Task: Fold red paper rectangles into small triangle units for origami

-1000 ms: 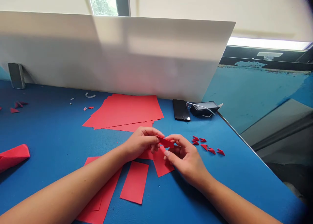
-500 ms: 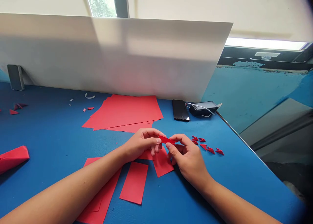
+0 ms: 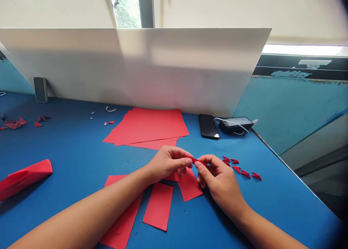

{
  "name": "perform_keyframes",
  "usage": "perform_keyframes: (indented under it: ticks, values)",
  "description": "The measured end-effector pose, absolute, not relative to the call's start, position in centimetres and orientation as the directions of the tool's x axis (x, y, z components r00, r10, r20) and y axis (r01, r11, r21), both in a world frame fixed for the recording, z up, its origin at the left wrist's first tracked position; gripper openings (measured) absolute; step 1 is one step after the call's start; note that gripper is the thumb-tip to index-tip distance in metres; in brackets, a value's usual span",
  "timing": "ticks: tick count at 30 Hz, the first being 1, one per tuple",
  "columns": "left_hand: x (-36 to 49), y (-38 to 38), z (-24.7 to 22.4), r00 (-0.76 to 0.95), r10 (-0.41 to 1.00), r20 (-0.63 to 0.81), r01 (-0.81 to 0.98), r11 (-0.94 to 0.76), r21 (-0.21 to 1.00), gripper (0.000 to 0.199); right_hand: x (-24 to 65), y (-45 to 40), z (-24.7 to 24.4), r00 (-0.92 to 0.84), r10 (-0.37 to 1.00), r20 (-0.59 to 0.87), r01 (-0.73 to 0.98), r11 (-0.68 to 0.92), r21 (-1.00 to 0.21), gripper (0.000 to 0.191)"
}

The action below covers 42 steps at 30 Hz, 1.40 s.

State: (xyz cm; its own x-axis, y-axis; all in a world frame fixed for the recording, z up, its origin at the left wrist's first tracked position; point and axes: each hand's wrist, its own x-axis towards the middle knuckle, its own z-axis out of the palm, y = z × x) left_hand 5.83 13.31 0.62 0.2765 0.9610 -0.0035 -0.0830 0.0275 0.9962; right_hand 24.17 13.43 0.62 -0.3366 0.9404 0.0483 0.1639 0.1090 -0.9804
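Blue tabletop [image 3: 67, 151], centre: left hand [image 3: 168, 164] and right hand [image 3: 220, 178] pinch a narrow red paper strip [image 3: 199, 161] between closed fingers, near small red paper triangles [image 3: 241, 171] toward the right edge. Risk: a loosened pinch could drop the strip; uneven pressure could crease it.

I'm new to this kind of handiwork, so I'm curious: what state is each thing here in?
Left hand: pinching the strip
Right hand: pinching the strip
Narrow red paper strip: folded, held above the table
Red paper sheets: flat, overlapping
Red paper rectangle: flat
Small red folded triangles: loose, scattered
Black phone: flat, dark
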Motion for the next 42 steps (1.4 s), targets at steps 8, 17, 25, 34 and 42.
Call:
perform_keyframes:
  ticks: [8,17,25,34,42]
  values:
    - [5.72,13.37,0.37,0.29,0.957,-0.005,-0.085,0.031,0.996,0.026,24.19,13.32,0.71,-0.322,0.945,0.061,0.178,0.124,-0.976,0.032]
    - [5.78,13.36,0.52,0.274,0.962,-0.002,-0.07,0.022,0.997,0.028,24.07,13.34,0.72,-0.31,0.948,0.065,0.176,0.124,-0.977,0.031]
    - [5.93,13.47,0.2,0.211,0.977,-0.007,-0.106,0.03,0.994,0.026,24.06,13.45,0.65,-0.281,0.957,0.07,0.151,0.116,-0.982,0.034]
    - [5.9,13.47,0.26,0.189,0.982,-0.012,-0.106,0.032,0.994,0.024,24.05,13.84,0.41,-0.258,0.965,0.032,0.094,0.058,-0.994,0.035]
    - [5.94,13.44,0.41,0.175,0.984,-0.03,-0.095,0.047,0.994,0.025,24.09,13.92,0.15,-0.273,0.961,0.043,0.067,0.064,-0.996,0.03]
